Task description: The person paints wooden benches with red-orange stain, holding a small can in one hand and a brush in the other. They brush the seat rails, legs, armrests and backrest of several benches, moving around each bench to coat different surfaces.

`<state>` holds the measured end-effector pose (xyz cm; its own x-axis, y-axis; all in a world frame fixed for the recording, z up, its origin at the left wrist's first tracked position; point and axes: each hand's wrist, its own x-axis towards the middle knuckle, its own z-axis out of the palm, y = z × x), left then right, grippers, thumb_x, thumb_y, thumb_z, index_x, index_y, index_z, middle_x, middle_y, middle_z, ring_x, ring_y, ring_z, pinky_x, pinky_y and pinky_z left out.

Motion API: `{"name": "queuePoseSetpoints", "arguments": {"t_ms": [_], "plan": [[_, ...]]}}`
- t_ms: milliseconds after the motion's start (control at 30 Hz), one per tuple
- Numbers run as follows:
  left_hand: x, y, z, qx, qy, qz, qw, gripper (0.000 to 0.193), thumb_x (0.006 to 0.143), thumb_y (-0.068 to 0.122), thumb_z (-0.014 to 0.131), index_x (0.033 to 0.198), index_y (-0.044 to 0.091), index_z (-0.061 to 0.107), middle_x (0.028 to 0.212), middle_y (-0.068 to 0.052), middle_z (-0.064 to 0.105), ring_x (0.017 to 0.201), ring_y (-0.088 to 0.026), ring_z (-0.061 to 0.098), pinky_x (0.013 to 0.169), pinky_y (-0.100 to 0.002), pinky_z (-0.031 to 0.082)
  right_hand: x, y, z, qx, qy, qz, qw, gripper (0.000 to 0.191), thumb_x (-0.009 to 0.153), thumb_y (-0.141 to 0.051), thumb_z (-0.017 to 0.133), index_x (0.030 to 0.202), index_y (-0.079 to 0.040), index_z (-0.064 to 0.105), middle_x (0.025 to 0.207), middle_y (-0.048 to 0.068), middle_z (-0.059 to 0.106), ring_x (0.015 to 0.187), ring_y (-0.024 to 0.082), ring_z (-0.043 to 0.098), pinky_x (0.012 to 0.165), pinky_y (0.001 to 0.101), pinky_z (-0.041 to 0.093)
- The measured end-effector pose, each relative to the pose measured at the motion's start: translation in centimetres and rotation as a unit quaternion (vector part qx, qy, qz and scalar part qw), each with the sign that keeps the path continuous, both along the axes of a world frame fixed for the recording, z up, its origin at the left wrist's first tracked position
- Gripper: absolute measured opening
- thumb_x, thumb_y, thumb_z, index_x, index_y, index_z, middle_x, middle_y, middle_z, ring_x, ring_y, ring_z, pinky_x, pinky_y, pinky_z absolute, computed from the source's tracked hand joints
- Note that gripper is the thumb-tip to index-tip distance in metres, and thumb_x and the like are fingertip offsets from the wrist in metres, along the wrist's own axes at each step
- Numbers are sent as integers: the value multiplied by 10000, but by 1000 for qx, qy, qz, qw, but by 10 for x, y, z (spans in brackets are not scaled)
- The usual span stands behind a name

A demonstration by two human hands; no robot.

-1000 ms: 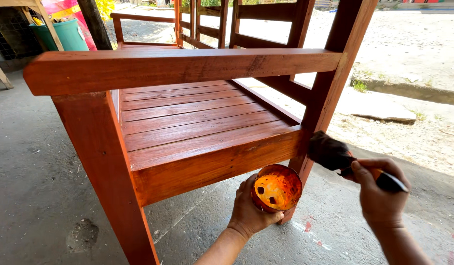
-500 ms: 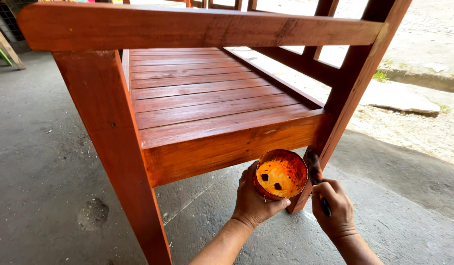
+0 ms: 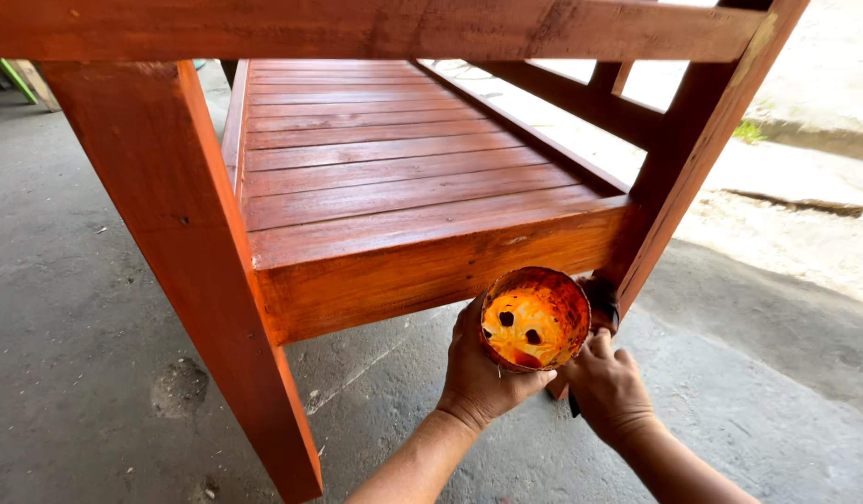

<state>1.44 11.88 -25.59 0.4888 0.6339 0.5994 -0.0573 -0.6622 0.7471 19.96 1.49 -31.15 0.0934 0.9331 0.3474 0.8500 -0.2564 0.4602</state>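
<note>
A small round cup smeared inside with orange and red stain (image 3: 534, 321) is gripped from below and behind by the left hand (image 3: 478, 369), fingers wrapped around its wall, its open mouth tilted toward the camera. It is held just under the front rail of a reddish-brown stained wooden bench with a slatted seat (image 3: 385, 177), at about 5 o'clock from the seat's middle. At 3 o'clock of the cup, the right hand (image 3: 607, 387) is closed around a dark-handled brush (image 3: 601, 303), whose head is seen against the foot of the bench's near right leg (the bristles are largely hidden behind the cup). The two hands lie just beside each other. A grey concrete floor (image 3: 86, 308) is seen beneath, with a pale kerb (image 3: 786, 187) at 2 o'clock.
</note>
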Motion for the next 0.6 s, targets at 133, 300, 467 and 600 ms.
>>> {"name": "queuePoseSetpoints", "arguments": {"t_ms": [133,300,467,600], "plan": [[-3,6,-11,3,11,5,1000,996,551,353,915,1423,96,507,1365,-119,615,1288,-314,580,1137,-440,471,-12,10,-49,-9,81,11,997,249,800,-216,662,1048,-219,688,1137,51,631,1169,365,535,736,414,537],[1,13,-32,7,34,29,999,961,561,342,909,1410,103,527,1357,-134,618,1278,-329,586,1127,-441,493,-22,14,-92,9,114,36,993,318,792,-187,656,1108,-155,664,1069,62,632,1086,309,581,739,397,559],[6,15,-55,1,46,42,998,1060,523,360,932,1434,70,476,1359,-157,584,1285,-343,555,1126,-452,467,-23,16,-95,105,233,63,965,161,811,-135,666,967,-157,700,1037,120,669,962,311,682,646,411,591],[3,15,-71,12,17,35,999,1090,530,360,953,1450,56,453,1388,-151,572,1325,-325,532,1166,-458,442,8,4,-41,271,388,69,878,157,834,-61,684,984,-109,686,911,129,676,782,327,681,674,413,568]]}}
